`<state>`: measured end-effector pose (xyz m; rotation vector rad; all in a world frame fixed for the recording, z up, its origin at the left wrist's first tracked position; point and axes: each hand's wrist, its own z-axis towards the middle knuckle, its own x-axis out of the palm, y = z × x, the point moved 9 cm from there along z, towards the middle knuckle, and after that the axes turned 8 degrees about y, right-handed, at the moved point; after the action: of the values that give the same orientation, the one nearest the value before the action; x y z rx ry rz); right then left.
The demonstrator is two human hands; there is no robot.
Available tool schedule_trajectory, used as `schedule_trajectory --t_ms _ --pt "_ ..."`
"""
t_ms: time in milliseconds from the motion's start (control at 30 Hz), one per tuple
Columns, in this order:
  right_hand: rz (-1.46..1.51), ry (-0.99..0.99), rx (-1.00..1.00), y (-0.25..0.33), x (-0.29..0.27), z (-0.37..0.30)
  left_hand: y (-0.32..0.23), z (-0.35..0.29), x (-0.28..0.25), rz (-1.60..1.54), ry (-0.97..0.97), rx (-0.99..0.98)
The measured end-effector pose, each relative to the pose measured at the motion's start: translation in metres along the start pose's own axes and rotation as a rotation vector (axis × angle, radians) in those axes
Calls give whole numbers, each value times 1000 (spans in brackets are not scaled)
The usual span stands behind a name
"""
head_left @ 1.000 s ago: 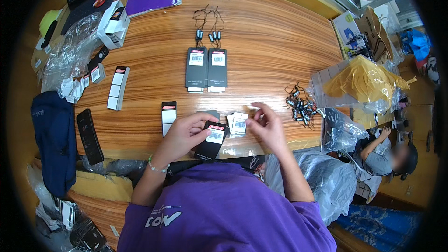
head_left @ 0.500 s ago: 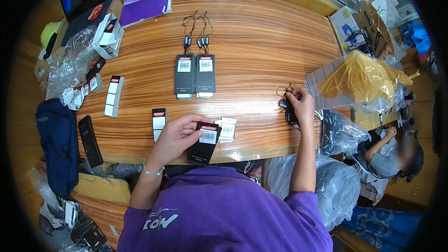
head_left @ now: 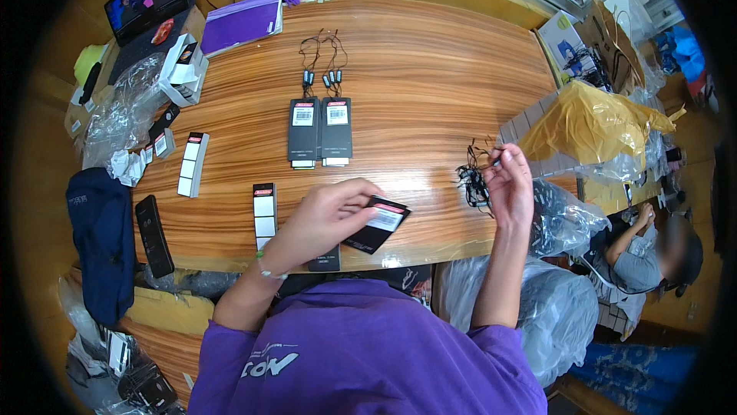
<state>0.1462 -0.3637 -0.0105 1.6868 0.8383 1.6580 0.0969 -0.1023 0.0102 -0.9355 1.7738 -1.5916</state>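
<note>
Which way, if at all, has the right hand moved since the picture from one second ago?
Yes: to the right, judged against the yellow bag, which it is now closer to. The right hand is now beside the pile of black cords.

Tabletop (head_left: 414, 108) between tags (head_left: 335, 135) and cords (head_left: 474, 188) is free; yellow bag (head_left: 591, 123) seemingly blocks rightward.

Black white-labelled tag (head_left: 376, 228), tilted; black strings (head_left: 474, 185) tangled, heaped rightward.
</note>
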Motion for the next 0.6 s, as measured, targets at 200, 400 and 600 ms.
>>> schedule_trajectory --t_ms 200,400,600 --pt "-90 65 -37 -32 56 -11 -17 44 33 87 113 146" --pt "29 76 -17 -35 61 -6 -4 47 35 173 153 77" --pt "122 28 -104 -2 42 14 -4 34 21 210 88 51"
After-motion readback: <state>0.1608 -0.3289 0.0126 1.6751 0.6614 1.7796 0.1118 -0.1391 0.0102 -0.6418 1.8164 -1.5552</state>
